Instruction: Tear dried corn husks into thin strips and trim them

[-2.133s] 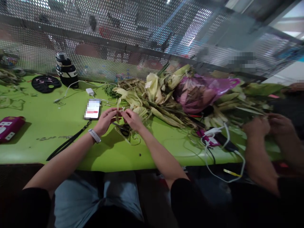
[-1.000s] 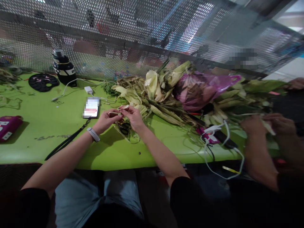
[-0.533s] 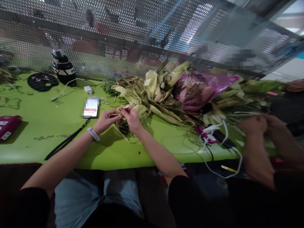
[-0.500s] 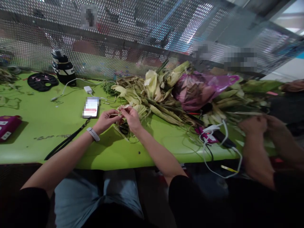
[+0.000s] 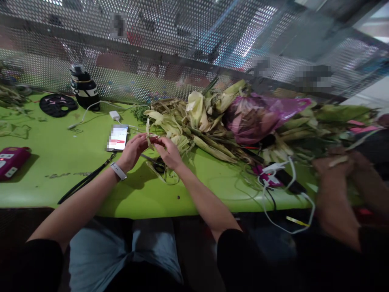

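Close together above the green table, my left hand (image 5: 133,152) and my right hand (image 5: 169,153) both have their fingers closed on a narrow pale strip of corn husk (image 5: 148,136). One end of the strip sticks up past the left fingertips; the part between the hands is partly hidden by the fingers. Just below the right hand, dark-handled scissors (image 5: 159,165) appear to lie among thin loose husk strips (image 5: 172,178). Behind and to the right spreads a heap of dried corn husks (image 5: 194,111).
A lit phone (image 5: 118,138) with a black strap lies left of my hands. Farther back stand a dark bottle (image 5: 85,89) and a black flat object (image 5: 58,105). A pink bag (image 5: 252,117), a cabled magenta power strip (image 5: 270,177) and a co-worker's hands (image 5: 332,162) are at right.
My hands have shifted from a tight pinch at one spot to a looser hold, the left wrist turned upward. A husk end now stands up between them. The co-worker's hands moved slightly.
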Motion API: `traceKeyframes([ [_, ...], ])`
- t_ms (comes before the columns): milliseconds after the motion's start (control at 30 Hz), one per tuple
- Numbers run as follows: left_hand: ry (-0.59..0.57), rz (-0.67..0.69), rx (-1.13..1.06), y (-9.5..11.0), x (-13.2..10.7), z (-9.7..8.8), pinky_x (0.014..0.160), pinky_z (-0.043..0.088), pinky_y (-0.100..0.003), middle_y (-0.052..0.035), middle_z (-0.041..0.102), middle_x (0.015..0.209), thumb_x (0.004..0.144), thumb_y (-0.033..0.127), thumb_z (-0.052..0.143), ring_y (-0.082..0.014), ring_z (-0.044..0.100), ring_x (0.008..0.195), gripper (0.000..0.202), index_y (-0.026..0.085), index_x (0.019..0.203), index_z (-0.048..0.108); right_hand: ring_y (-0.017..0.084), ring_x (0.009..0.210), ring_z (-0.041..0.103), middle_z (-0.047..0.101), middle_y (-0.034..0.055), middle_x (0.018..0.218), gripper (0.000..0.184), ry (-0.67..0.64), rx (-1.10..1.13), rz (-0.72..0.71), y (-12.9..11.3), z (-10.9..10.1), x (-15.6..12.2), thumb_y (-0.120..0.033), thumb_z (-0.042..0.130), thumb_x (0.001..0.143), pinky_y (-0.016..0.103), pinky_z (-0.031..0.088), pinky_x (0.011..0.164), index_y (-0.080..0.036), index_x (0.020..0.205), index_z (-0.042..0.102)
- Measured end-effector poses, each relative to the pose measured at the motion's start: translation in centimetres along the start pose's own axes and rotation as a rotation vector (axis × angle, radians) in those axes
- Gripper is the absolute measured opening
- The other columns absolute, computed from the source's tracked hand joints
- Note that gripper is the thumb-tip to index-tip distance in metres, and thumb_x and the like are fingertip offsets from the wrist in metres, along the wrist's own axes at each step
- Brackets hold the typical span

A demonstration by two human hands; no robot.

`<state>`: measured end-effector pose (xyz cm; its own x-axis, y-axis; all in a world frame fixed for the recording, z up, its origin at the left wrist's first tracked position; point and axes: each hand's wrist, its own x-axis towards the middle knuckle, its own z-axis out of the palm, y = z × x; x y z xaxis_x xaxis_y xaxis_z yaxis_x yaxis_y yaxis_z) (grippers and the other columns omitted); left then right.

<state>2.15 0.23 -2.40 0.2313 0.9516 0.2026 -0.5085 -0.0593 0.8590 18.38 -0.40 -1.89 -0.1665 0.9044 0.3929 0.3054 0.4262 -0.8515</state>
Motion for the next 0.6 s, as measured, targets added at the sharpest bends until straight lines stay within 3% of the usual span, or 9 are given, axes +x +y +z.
traceKeyframes([
  [133,0.092,0.015,-0.007,-0.6,-0.1,0.1,0.088,0.051,-0.031,-0.0058,0.074,0.092,0.077,0.030,0.074,-0.0145,0.069,0.087,0.024,0.015,0.093,0.065,0.017,0.089,0.061,0.068,0.0046,0.097,0.030,-0.125,0.180,0.051,0.9,1.5,-0.1,-0.044,0.059,0.084,0.034,0.047,0.088,-0.019,0.102,0.064],
  [300,0.143,-0.011,0.007,-1.0,-0.1,0.1,0.074,0.053,-0.025,-0.0055,0.074,0.090,0.070,0.029,0.079,-0.0140,0.069,0.083,0.031,0.015,0.094,0.064,0.015,0.079,0.059,0.064,0.0024,0.082,0.030,-0.134,0.168,0.024,1.3,2.0,-0.3,-0.048,0.057,0.086,0.031,0.048,0.079,-0.018,0.086,0.061],
  [600,0.164,0.027,-0.001,-1.0,-0.2,0.2,0.081,0.053,-0.029,-0.0065,0.073,0.093,0.070,0.025,0.079,-0.0159,0.070,0.090,0.030,0.015,0.092,0.062,0.014,0.072,0.055,0.058,0.0002,0.075,0.031,-0.237,0.143,-0.031,1.0,1.8,-0.2,-0.049,0.056,0.086,0.029,0.046,0.074,-0.019,0.078,0.056],
])
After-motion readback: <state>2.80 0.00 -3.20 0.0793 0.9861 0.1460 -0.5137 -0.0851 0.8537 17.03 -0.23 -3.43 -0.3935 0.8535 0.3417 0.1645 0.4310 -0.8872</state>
